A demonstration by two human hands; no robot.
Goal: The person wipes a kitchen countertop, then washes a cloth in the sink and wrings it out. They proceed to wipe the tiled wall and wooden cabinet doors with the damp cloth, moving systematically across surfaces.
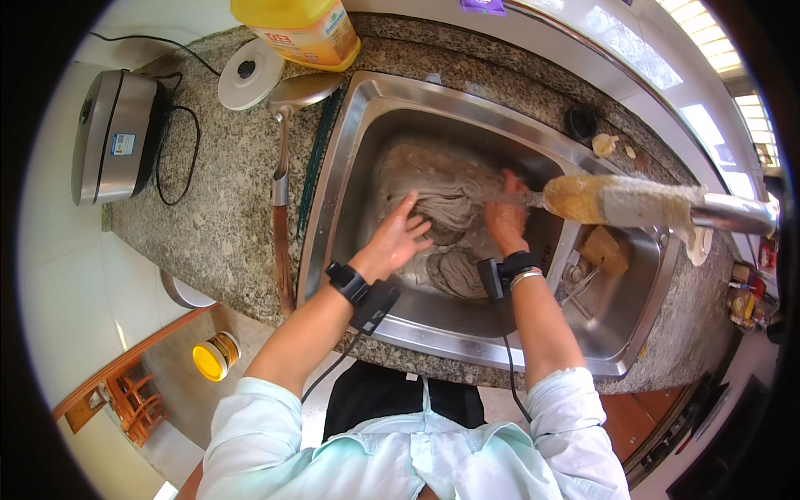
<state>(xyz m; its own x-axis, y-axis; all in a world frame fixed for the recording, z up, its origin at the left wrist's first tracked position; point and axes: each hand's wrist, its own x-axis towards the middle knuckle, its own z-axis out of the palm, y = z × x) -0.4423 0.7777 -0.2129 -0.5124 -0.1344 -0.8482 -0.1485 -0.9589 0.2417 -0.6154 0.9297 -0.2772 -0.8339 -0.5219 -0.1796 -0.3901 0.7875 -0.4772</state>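
Note:
My left hand [400, 240] is over the left part of the large steel sink basin [350, 206], fingers apart and holding nothing. Just beyond its fingers, a wet grey cloth [450, 206] lies bunched in cloudy water. A second crumpled grey cloth piece [459, 272] sits nearer me; whether the two join under the water is unclear. My right hand [506, 215] is on the basin's right side, beside the cloth, under water running from the faucet [650, 203]. Its fingers are blurred and partly behind the stream, so their grip is hard to make out.
The faucet's cloth-wrapped spout reaches in from the right above a small basin [631, 306] holding a sponge [604, 250]. Left of the sink lie a wooden-handled wok spatula [282, 219], a white lid [247, 75], a yellow jug [306, 37] and a rice cooker [115, 137]. Garlic [604, 145] rests behind.

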